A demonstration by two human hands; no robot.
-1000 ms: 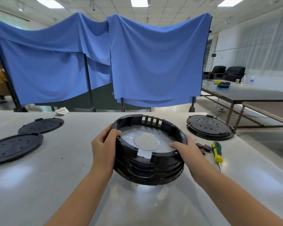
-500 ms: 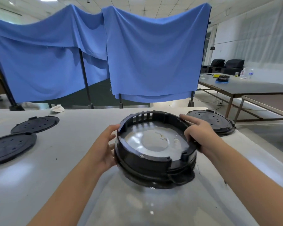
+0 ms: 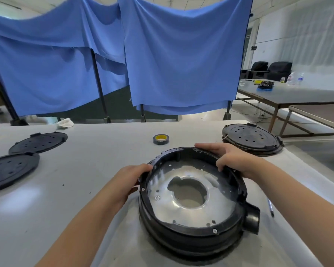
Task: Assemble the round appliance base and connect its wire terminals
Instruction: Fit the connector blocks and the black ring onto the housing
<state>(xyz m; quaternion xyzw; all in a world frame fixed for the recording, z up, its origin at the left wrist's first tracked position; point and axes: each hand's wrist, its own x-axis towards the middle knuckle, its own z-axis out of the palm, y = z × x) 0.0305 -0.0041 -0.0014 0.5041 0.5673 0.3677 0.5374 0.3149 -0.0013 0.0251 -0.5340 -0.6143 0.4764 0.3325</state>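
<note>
A round black appliance base (image 3: 183, 234) with a silver metal plate inside and a hole in its middle sits on the white table, tilted toward me. A black spout sticks out at its right side. My left hand (image 3: 131, 178) grips the rim on the left. My right hand (image 3: 226, 157) grips the far right rim, fingers curled over the edge. No wire terminals show.
Two black perforated covers (image 3: 37, 141) (image 3: 10, 170) lie at the left. Another black round base (image 3: 252, 138) stands at the far right. A roll of dark tape (image 3: 161, 139) lies behind the base. A screwdriver shaft (image 3: 270, 207) pokes out near the table's right edge. Blue cloth screens hang behind.
The base has been turned and tipped toward me; its spout now points right. Both hands shifted along the rim. The tape roll has come into view.
</note>
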